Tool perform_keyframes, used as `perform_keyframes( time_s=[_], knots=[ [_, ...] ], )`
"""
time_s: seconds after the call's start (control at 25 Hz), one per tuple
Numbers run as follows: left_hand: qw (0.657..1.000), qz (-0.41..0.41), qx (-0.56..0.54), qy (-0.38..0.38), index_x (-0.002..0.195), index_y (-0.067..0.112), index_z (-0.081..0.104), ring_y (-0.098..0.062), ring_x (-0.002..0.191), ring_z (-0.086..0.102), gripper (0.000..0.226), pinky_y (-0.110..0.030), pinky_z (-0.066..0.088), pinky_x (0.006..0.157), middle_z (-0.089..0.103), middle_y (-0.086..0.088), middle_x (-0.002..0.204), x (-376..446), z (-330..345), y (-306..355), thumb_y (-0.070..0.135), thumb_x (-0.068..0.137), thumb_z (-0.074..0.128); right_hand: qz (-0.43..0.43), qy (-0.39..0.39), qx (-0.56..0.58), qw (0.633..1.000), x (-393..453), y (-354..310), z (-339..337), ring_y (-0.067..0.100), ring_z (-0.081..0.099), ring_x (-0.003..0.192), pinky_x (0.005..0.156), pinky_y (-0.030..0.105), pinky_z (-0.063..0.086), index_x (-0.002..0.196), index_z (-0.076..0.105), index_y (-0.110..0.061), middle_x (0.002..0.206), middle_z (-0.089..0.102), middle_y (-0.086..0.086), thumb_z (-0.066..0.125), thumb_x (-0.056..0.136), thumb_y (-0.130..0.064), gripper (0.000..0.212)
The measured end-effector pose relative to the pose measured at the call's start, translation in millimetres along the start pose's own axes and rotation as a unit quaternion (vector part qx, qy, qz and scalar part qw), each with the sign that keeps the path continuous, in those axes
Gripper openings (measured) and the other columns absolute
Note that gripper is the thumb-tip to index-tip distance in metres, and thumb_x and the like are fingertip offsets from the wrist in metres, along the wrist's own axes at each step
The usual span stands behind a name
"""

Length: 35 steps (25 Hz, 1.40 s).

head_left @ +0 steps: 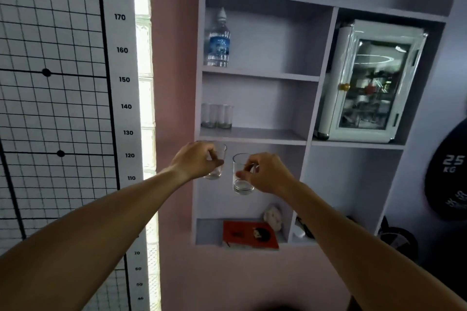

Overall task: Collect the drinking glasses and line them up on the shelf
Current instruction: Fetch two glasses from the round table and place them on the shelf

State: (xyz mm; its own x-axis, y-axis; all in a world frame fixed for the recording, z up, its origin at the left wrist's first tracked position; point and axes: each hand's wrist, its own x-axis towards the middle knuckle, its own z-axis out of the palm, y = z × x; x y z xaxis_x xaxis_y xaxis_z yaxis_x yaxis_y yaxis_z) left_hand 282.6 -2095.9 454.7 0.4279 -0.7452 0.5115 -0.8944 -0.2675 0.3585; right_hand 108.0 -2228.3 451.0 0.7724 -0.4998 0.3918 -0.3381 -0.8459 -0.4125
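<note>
Clear glass fills both hands: the left hand (pixel 194 160) is wrapped around a left tumbler (pixel 217 161), and the right hand (pixel 265 173) pinches a right tumbler (pixel 241 177) by its side, both upright in front of the shelf unit (pixel 255 135). At 12 o'clock above them, two more glasses (pixel 217 116) stand touching at the middle shelf's left end, below a water bottle (pixel 217 40).

The left hand (pixel 195 160) hides much of its glass (pixel 217 161); shelf glasses (pixel 216 116) look blurred.
</note>
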Motion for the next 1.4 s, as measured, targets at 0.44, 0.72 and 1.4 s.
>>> perform_keyframes(
  time_s=[0.44,0.72,1.4],
  knots=[
    [0.997,-0.02,-0.001,0.078,0.069,0.025,0.067,-0.012,0.073,0.065,0.046,-0.028,0.049,0.064,0.07,0.012,0.074,97,-11,22,0.067,0.063,0.051,-0.046,0.051,0.034,0.997,109,27,-42,0.012,0.063,0.08,0.067,0.026,0.048,0.066,0.06,-0.036,0.085,0.067,-0.007,0.074,0.078,-0.052,0.024],
    [0.996,-0.051,0.022,0.066,0.063,0.031,0.062,-0.007,0.068,0.06,0.02,-0.025,0.044,0.059,0.065,0.017,0.071,151,3,-6,0.044,0.075,0.071,-0.019,0.078,0.023,0.996,168,30,-24,0.013,0.057,0.076,0.055,0.018,0.035,0.061,0.057,-0.036,0.084,0.062,-0.009,0.073,0.076,-0.053,0.027],
    [0.992,-0.083,0.065,0.066,0.066,0.014,0.062,-0.022,0.061,0.065,0.016,-0.031,0.055,0.055,0.066,-0.001,0.063,179,26,-27,0.028,0.075,0.061,-0.041,0.045,0.066,0.996,230,57,1,0.018,0.062,0.09,0.071,0.026,0.044,0.066,0.058,-0.035,0.096,0.068,0.0,0.072,0.078,-0.05,0.024]
  ],
)
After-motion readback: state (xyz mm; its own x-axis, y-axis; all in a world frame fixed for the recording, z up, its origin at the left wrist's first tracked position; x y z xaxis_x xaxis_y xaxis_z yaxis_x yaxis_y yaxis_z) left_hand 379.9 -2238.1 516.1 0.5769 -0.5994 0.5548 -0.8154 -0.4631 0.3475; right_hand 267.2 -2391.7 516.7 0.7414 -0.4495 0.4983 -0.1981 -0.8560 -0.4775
